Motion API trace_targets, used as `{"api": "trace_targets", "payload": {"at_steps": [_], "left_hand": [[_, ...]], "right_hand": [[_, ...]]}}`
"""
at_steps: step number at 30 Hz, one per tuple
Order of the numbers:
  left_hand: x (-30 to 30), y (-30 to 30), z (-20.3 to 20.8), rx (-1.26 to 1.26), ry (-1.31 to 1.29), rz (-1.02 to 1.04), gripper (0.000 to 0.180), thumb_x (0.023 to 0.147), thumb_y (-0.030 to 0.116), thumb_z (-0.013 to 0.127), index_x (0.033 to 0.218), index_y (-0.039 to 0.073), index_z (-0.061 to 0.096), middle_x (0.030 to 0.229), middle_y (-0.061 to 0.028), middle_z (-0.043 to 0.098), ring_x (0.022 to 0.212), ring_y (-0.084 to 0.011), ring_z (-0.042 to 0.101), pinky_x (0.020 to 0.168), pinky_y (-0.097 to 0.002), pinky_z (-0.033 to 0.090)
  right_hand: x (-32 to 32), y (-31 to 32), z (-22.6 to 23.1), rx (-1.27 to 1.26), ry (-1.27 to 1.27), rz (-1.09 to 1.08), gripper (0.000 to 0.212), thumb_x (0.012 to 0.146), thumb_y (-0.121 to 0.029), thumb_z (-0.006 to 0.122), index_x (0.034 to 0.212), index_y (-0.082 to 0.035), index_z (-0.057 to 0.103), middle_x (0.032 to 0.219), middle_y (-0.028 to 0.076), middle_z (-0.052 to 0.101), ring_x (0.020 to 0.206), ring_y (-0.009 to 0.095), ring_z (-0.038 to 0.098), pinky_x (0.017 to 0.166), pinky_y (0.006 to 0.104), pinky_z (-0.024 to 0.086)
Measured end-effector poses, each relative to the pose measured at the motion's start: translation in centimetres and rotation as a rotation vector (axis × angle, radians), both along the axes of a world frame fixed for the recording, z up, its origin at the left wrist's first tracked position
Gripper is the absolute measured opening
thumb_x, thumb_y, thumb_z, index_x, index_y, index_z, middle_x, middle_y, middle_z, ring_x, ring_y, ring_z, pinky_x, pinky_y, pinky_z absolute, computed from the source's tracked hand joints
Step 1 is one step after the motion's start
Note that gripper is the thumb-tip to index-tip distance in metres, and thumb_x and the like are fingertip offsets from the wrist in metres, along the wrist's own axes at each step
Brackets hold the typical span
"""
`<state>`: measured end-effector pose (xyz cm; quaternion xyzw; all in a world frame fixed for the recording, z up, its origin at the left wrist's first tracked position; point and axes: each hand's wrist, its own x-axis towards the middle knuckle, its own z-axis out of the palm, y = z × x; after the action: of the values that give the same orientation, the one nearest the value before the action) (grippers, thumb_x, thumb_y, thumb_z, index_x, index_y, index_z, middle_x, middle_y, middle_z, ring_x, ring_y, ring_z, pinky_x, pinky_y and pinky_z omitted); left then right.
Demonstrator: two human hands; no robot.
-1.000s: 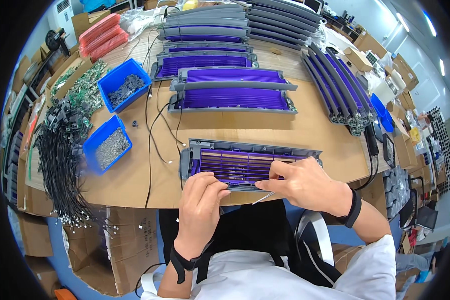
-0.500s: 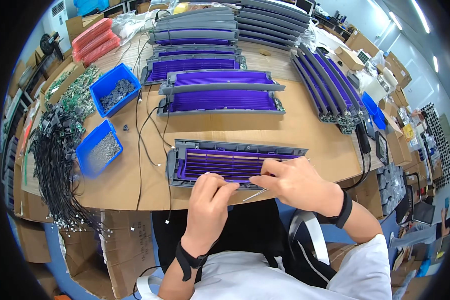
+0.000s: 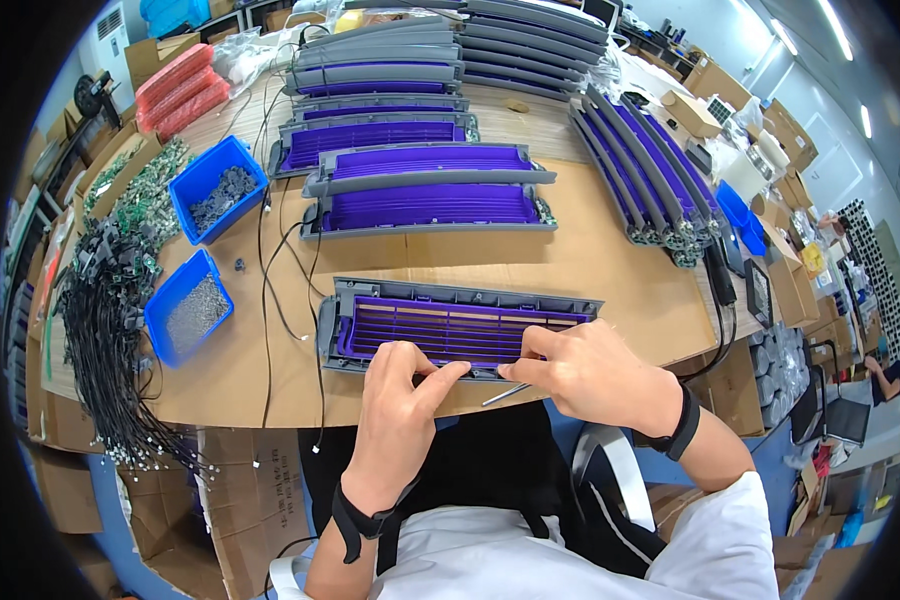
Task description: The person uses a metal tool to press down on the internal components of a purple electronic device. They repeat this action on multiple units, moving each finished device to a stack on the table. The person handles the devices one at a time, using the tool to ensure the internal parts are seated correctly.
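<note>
A long grey panel with a purple slatted grille (image 3: 425, 318) lies flat on the cardboard-covered table in front of me. At its near edge, my left hand (image 3: 398, 400) rests with curled fingers on the frame, its thumb pressed to the rim. Just to the right, my right hand (image 3: 595, 375) pinches at the same edge, its fingertips close to the left thumb. A thin silver rod-like tool (image 3: 505, 395) sticks out from under the right hand, slanting toward me. Whatever small part lies between the fingertips is hidden.
More purple-and-grey panels (image 3: 430, 207) stand behind, with another stack (image 3: 650, 170) at right. On the left are a blue bin of dark parts (image 3: 202, 235), a blue bin of small metal pieces (image 3: 160, 335) and a bundle of black cables (image 3: 110, 320). Loose cables (image 3: 267, 330) run beside the panel.
The view has shifted slightly, so the scene sits a little further left. My right fingertips have dropped lower onto the panel's near edge. Both hands stay at the panel.
</note>
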<state>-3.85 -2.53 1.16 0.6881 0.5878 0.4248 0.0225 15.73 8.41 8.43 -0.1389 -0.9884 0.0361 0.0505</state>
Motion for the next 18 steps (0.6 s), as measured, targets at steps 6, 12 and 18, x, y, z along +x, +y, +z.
{"api": "trace_targets", "payload": {"at_steps": [6, 12, 18], "left_hand": [[-0.1, 0.3, 0.1, 0.003, 0.046, 0.010, 0.033, 0.072, -0.006, 0.065, 0.100, 0.007, 0.073, 0.084, -0.0079, 0.049, 0.082, -0.0261, 0.051, 0.074, -0.0360, 0.044], [-1.7, 0.2, 0.3, 0.002, 0.091, 0.077, 0.029, 0.073, -0.001, 0.065, 0.098, 0.011, 0.073, 0.086, -0.0067, 0.050, 0.086, -0.0266, 0.053, 0.096, -0.0496, 0.043], [-3.9, 0.0, 0.2, 0.001, 0.149, 0.085, 0.026, 0.073, 0.005, 0.064, 0.096, 0.015, 0.074, 0.089, -0.0039, 0.054, 0.101, -0.0267, 0.056, 0.105, -0.0597, 0.036]], "right_hand": [[-0.8, -0.7, -0.5, 0.159, -0.023, -0.078, 0.008, 0.075, -0.008, 0.065, 0.081, -0.005, 0.061, 0.077, 0.010, 0.057, 0.062, 0.023, 0.067, 0.054, 0.0344, 0.053], [0.3, 0.6, 0.3, 0.050, 0.019, -0.073, 0.011, 0.077, -0.007, 0.064, 0.088, -0.007, 0.064, 0.076, 0.008, 0.059, 0.066, 0.027, 0.067, 0.055, 0.0382, 0.054], [0.8, 1.1, 0.2, -0.056, -0.006, -0.044, 0.021, 0.077, -0.006, 0.067, 0.096, -0.014, 0.071, 0.084, 0.007, 0.058, 0.065, 0.026, 0.065, 0.055, 0.0373, 0.054]]}}
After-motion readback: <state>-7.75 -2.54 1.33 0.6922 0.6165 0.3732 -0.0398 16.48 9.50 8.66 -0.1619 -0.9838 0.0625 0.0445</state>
